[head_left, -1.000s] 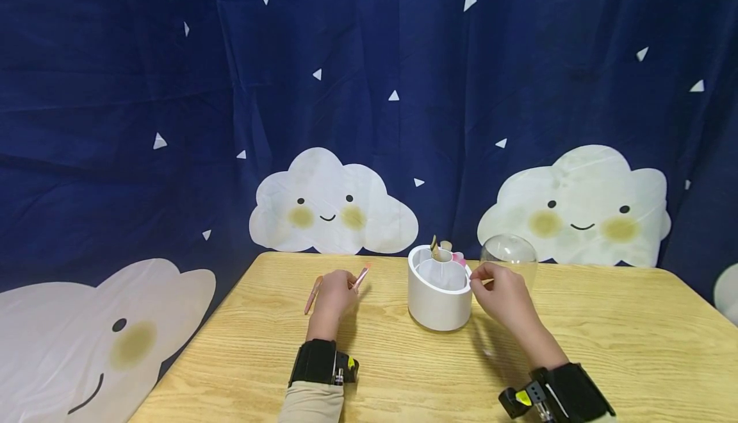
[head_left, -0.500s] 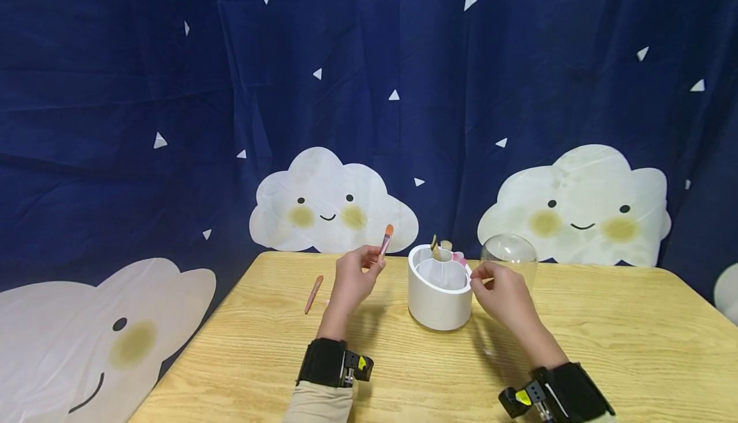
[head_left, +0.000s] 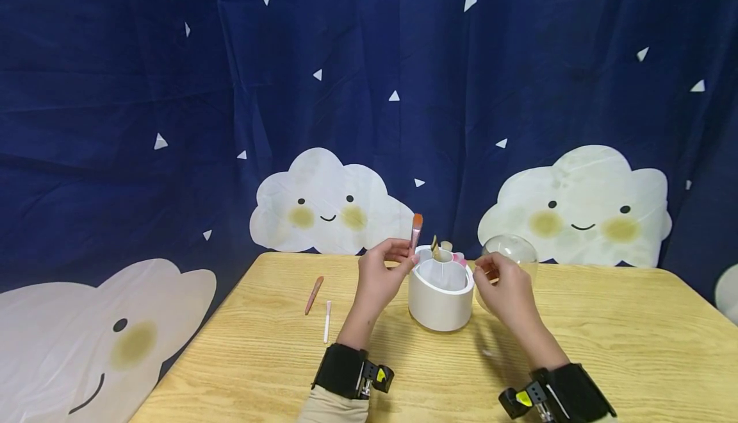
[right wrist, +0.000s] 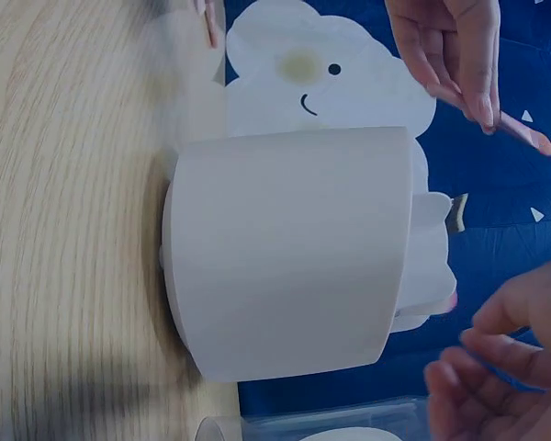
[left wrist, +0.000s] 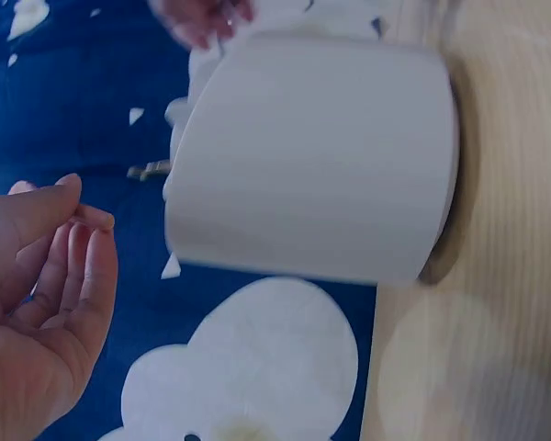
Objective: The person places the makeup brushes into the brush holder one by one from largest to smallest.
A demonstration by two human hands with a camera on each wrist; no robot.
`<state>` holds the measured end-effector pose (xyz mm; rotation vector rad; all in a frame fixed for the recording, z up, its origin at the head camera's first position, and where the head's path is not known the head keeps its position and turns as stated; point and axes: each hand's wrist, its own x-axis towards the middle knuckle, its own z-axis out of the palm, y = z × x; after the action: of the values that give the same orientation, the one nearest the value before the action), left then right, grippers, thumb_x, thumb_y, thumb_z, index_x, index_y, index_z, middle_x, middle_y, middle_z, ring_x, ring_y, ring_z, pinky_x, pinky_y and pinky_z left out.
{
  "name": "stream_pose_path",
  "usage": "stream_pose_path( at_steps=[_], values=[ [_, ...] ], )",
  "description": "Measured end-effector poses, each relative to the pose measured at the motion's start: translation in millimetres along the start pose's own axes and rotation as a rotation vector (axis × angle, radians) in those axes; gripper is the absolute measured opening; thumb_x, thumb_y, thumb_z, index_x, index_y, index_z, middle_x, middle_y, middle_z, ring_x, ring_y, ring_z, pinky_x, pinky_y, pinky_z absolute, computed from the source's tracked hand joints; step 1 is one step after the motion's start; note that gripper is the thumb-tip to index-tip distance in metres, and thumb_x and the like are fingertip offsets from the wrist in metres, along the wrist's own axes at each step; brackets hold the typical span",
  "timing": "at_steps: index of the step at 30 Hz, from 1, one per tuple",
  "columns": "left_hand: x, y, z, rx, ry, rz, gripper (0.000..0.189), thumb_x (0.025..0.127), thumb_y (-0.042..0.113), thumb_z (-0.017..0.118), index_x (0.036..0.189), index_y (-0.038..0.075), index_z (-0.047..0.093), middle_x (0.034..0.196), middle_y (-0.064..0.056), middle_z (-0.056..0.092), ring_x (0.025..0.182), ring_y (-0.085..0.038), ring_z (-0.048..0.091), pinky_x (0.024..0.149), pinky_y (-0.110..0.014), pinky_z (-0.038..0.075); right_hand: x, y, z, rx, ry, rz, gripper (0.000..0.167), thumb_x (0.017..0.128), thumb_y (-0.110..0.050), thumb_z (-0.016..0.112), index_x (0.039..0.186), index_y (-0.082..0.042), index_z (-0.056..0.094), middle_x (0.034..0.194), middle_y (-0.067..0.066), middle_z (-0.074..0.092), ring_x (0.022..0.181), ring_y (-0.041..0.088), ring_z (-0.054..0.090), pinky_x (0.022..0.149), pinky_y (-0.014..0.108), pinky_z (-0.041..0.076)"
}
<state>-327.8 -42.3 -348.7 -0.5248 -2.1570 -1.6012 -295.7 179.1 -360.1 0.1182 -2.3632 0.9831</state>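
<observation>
My left hand (head_left: 380, 272) pinches a makeup brush (head_left: 416, 234) with orange bristles upright, beside the left rim of a white round brush holder (head_left: 440, 307). In the right wrist view the brush's orange tip (right wrist: 537, 142) sticks out past the fingers. The left wrist view does not show the brush in that hand. The holder has a slanted rim and inner compartments; a gold-toned brush (head_left: 435, 247) and a pink item (head_left: 459, 258) stand in it. My right hand (head_left: 507, 288) hovers by the right rim, its fingers loosely bent with nothing between them, as the right wrist view (right wrist: 505, 358) shows.
A clear rounded cover (head_left: 513, 247) stands behind my right hand. On the wooden table (head_left: 230, 359) to the left lie a pinkish-brown brush (head_left: 314, 295) and a thin white-handled brush (head_left: 327, 323). A dark blue curtain (head_left: 369, 58) with clouds hangs behind the table.
My left hand has lifted the orange-bristled makeup brush off the left side of the table and carried it right to the holder. My right hand has barely moved.
</observation>
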Motion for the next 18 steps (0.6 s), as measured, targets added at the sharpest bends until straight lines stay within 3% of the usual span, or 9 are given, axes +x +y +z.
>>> stream_pose_path(
  at_steps=[7,14,18],
  values=[
    [-9.2,9.2,19.6,-0.049,0.007,-0.006,0.018,0.085,0.009,0.082,0.102,0.007,0.075,0.09,-0.004,0.075,0.081,-0.011,0.069,0.067,-0.019,0.056,0.4,-7.9,2.3,0.154,0.057,-0.008,0.017,0.096,-0.011,0.067,0.109,0.0,0.07,0.098,0.012,0.072,0.087,0.018,0.065,0.071,0.012,0.047],
    [-16.7,13.8,35.4,-0.069,-0.037,0.049,0.018,0.084,0.008,0.082,0.1,0.008,0.075,0.087,-0.004,0.075,0.076,-0.009,0.07,0.065,-0.018,0.057,-1.8,-19.8,2.3,0.391,-0.072,0.041,0.032,0.098,-0.025,0.069,0.119,-0.001,0.068,0.108,0.015,0.071,0.09,0.002,0.063,0.078,0.014,0.05],
    [-19.0,16.0,41.6,-0.054,-0.052,0.08,0.015,0.085,0.009,0.082,0.098,0.008,0.074,0.085,-0.004,0.074,0.073,-0.007,0.069,0.063,-0.017,0.056,-3.7,-24.1,3.4,0.443,-0.111,0.042,0.035,0.098,-0.023,0.07,0.123,0.001,0.066,0.111,0.016,0.07,0.093,0.001,0.064,0.08,0.014,0.051]
  ],
)
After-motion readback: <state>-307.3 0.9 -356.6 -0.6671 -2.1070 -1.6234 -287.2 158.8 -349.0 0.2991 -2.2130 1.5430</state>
